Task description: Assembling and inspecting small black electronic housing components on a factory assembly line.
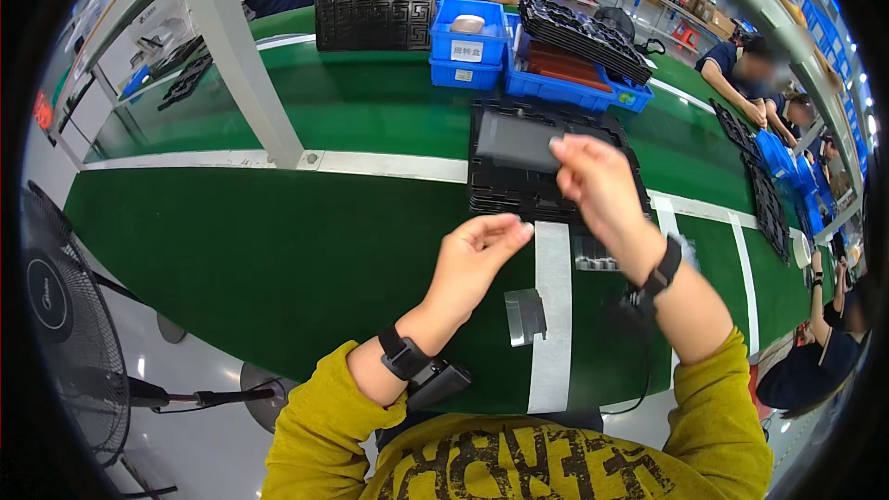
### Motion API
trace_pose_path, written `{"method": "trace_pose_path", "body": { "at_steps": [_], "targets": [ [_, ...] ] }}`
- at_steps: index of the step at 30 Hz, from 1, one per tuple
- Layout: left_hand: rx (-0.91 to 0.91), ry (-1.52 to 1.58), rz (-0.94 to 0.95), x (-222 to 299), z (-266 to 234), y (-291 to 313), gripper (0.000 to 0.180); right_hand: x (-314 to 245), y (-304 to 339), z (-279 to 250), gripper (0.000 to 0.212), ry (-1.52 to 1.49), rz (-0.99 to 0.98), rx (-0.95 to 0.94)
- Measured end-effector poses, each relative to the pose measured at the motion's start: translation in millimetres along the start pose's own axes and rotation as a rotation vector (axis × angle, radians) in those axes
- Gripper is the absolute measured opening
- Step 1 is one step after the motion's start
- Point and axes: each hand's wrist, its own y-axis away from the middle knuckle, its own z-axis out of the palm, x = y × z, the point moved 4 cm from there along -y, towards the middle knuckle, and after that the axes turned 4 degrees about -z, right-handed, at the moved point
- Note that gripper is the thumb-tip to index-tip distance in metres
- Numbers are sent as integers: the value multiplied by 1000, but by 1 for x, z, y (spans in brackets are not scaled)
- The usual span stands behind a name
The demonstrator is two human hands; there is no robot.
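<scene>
Green table (231, 250), workroom. From afar I see grey sheet (514, 141) over black tray (491, 187), long way nine-to-three. Right hand (597, 181) nearer, sheet toward its ten o'clock; fingertips at sheet's end, blurred, can't tell grip. Left hand (472, 259) pinched, looks empty.

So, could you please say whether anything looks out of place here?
The stack of black trays over the wide blue bin looks askew, slanting down to the right, though lens bend may exaggerate this. No spill or damage stands out.
</scene>
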Motion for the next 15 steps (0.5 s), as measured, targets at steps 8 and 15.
{"method": "trace_pose_path", "body": {
  "at_steps": [8, 15],
  "targets": [
    [-180, -423, -10, -19, 6, -2, 13, 25, -102, -47, 11, 368, 171, 177],
    [-159, -438, 39, -12, 5, -1, 13, 32, -119, -41, 16, 657, 233, 91]
  ]
}}
